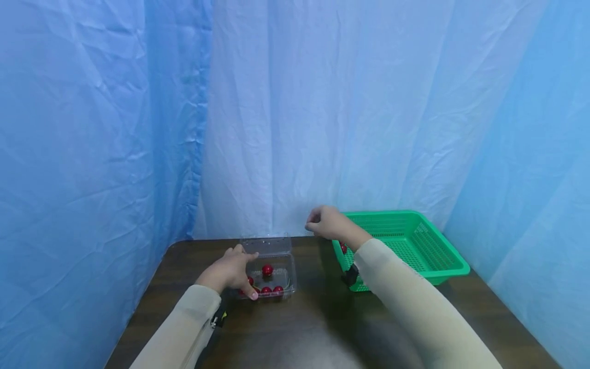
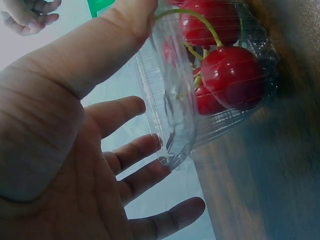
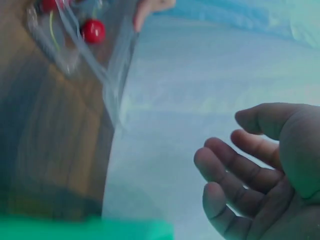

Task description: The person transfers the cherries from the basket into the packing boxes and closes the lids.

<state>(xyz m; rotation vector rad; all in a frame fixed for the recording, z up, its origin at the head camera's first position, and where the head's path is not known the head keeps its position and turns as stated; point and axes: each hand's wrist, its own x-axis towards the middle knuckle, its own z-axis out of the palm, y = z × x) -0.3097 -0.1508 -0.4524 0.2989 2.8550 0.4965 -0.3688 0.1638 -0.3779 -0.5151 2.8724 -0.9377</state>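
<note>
A clear plastic clamshell box (image 1: pixel 279 279) with several red cherries (image 1: pixel 267 270) inside stands on the table, its lid (image 1: pixel 267 248) folded back. My left hand (image 1: pixel 230 269) spreads over the box's left side, thumb toward the front rim. In the left wrist view, fairly straight fingertips (image 2: pixel 150 142) lie along the clear plastic, beside cherries with green stems. My right hand (image 1: pixel 331 223) is raised at the left rim of the green basket (image 1: pixel 433 246). Its fingers (image 3: pixel 235 165) bend loosely with nothing between them. Behind the right wrist, cherries (image 1: pixel 343 248) show inside the basket's left end.
The dark wooden table (image 1: pixel 295 333) carries the box at left and the basket at right. Pale blue curtains (image 1: pixel 304 113) hang close behind the table and along both sides. My right forearm (image 1: pixel 415 302) crosses over the basket's front left corner.
</note>
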